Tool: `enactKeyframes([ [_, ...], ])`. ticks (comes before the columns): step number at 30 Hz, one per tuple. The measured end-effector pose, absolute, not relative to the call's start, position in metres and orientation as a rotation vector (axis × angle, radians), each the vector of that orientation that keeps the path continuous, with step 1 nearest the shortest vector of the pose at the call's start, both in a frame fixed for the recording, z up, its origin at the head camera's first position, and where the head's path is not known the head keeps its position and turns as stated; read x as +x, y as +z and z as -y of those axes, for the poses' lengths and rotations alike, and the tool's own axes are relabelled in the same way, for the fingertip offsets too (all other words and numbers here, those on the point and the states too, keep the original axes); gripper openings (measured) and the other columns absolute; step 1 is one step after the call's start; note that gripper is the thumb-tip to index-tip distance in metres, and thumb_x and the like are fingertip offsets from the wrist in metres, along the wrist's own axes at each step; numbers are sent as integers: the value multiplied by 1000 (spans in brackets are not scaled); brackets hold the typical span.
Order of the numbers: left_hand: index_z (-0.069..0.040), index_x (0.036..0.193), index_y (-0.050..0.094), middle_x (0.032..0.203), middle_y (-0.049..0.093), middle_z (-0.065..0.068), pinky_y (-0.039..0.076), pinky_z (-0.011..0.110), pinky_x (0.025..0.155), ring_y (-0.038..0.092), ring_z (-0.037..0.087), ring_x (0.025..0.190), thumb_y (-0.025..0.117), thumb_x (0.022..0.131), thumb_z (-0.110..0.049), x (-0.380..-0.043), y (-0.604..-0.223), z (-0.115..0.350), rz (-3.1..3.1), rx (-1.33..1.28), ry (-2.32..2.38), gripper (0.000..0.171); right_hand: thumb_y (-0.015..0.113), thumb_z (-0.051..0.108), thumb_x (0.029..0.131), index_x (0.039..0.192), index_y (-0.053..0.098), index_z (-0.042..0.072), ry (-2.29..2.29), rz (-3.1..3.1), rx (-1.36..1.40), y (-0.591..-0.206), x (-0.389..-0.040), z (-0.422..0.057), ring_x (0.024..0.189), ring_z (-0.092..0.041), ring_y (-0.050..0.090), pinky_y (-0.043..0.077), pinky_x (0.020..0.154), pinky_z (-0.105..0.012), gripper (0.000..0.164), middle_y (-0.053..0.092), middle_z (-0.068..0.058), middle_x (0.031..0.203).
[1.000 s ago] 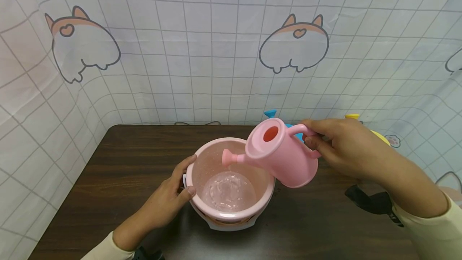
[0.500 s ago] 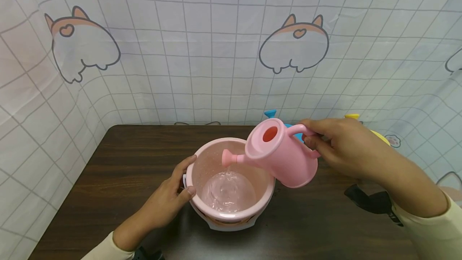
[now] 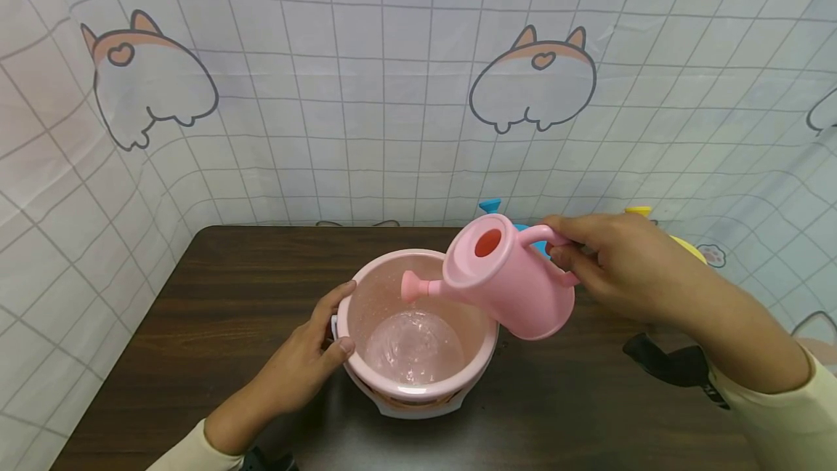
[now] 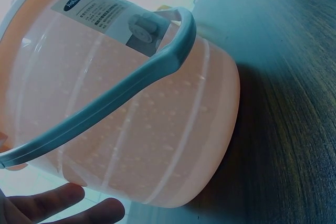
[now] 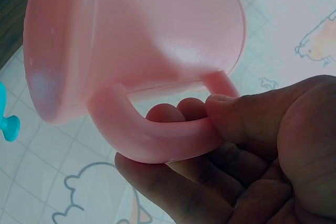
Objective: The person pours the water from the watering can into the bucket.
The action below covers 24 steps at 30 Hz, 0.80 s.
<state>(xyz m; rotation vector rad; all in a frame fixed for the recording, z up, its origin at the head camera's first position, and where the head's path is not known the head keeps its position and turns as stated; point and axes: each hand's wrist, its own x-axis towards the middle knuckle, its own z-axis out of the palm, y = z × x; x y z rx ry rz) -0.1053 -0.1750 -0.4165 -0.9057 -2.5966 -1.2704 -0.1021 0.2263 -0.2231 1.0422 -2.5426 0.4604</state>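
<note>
A pink watering can (image 3: 508,278) is tipped to the left, its rose (image 3: 413,286) over the inside of a pink bucket (image 3: 422,389). My right hand (image 3: 621,264) grips the can by its handle (image 5: 152,137), fingers wrapped under it and thumb laid along it. Shallow, rippled water (image 3: 415,347) covers the bucket's bottom. At the bucket's left side, my left hand (image 3: 307,355) holds the rim between thumb and forefinger, while other fingers (image 4: 102,212) stretch out beside the wall. A grey carry handle (image 4: 126,87) hangs down the bucket's side in the left wrist view.
Behind the pink can, a blue watering can (image 3: 490,206) is mostly hidden. A yellow one (image 3: 637,211) shows partly past the right hand. All stand on a dark wooden table (image 3: 216,296), with a white gridded curtain (image 3: 366,115) around it. A black strap (image 3: 667,363) hangs at the right wrist.
The pink can has shifted very slightly left and tipped a touch more. Ripples on the water have changed shape. The left hand and bucket have stayed put.
</note>
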Motion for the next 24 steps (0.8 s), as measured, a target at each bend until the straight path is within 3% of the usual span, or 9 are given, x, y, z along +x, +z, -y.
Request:
enactKeyframes([
  [24, -29, 162, 21, 112, 70, 4, 53, 42, 82, 65, 10, 99, 57, 102, -30, -105, -415, 174, 2608, -892, -1269, 69, 68, -3, 91, 103, 70, 25, 421, 2619, 983, -218, -99, -222, 59, 0, 45, 40, 53, -24, 31, 53, 19, 71],
])
